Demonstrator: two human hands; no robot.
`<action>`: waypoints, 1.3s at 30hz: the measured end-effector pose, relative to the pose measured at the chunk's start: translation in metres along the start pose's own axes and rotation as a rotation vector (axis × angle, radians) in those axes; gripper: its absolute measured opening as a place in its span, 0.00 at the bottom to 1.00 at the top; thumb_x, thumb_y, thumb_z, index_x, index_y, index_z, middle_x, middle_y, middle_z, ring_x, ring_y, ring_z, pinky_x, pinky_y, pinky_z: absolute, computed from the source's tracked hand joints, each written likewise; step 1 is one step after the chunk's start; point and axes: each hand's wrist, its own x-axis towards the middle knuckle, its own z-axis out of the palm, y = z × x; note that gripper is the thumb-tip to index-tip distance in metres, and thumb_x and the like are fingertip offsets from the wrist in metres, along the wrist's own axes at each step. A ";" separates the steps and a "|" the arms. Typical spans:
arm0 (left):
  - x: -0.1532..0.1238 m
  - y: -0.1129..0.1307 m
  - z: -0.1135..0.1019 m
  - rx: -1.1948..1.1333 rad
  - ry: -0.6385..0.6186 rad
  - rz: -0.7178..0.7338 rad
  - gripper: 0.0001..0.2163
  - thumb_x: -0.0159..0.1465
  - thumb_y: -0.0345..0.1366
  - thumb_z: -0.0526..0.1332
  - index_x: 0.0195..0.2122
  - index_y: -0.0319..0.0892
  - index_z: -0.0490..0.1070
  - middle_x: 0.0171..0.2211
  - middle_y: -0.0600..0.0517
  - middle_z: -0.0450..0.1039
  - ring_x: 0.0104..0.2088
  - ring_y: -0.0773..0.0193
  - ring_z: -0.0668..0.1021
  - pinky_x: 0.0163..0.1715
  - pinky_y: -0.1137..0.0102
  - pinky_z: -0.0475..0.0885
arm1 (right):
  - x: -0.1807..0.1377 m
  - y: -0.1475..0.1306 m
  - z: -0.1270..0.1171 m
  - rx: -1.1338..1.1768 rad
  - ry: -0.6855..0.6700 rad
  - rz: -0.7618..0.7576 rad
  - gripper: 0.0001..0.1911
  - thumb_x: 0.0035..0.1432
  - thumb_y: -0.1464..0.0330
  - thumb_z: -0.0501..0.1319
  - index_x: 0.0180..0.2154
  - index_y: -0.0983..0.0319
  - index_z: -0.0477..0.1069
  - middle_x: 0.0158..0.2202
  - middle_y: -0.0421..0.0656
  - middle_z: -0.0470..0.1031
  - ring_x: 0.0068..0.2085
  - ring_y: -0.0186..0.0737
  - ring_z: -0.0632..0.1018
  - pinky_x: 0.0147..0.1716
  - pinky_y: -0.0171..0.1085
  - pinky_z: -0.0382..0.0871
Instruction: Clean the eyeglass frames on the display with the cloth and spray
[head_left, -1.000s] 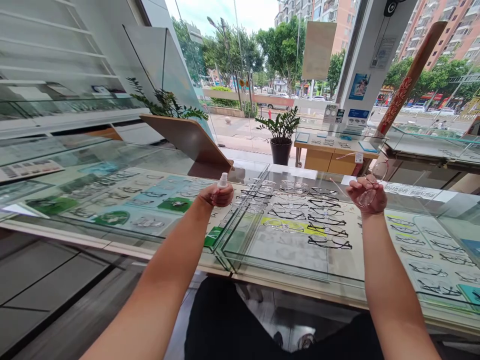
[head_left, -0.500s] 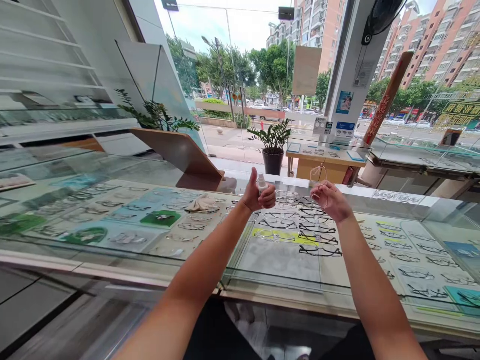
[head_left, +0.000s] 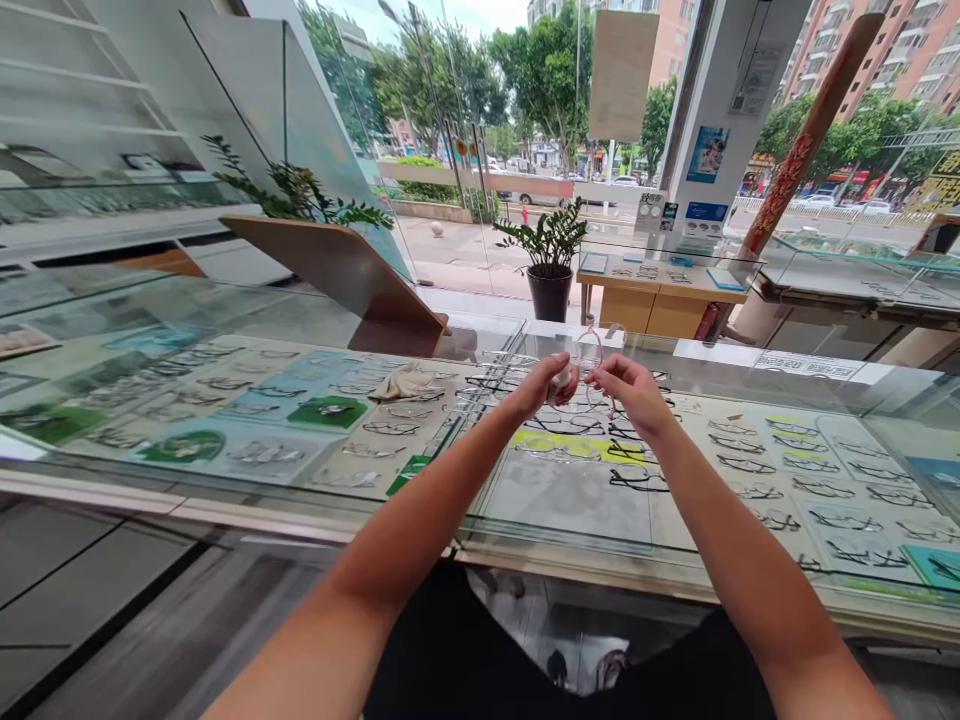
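Observation:
Above the glass display counter [head_left: 420, 550], my left hand [head_left: 546, 386] is wrapped round a small white spray bottle [head_left: 561, 380], mostly covered by the fingers. Close to its right, my right hand [head_left: 631, 392] pinches a pair of thin pink-rimmed eyeglasses [head_left: 590, 345], held up with one rim showing. The bottle and the eyeglasses are very near each other; whether they touch I cannot tell. Beneath both hands, rows of eyeglasses [head_left: 566, 424] lie under the glass. A crumpled beige cloth [head_left: 405, 385] rests on the counter to the left.
A tilted brown board [head_left: 337, 265] stands on the counter at the back left. Behind the counter are a potted plant [head_left: 550, 290] and a small wooden table [head_left: 660, 300] by the window. More eyeglasses [head_left: 817, 488] fill the case on the right.
My left hand has moved right, its raised thumb coming down over the spray bottle. The right hand has shifted left with the eyeglasses, so the hands are close together. The view has tilted down.

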 end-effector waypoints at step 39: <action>-0.001 0.005 0.007 0.193 0.230 -0.028 0.34 0.57 0.70 0.56 0.12 0.44 0.59 0.09 0.56 0.51 0.10 0.73 0.56 0.14 0.71 0.48 | -0.003 0.001 0.006 0.018 -0.055 0.033 0.20 0.49 0.51 0.76 0.28 0.57 0.74 0.31 0.41 0.80 0.32 0.37 0.70 0.37 0.40 0.65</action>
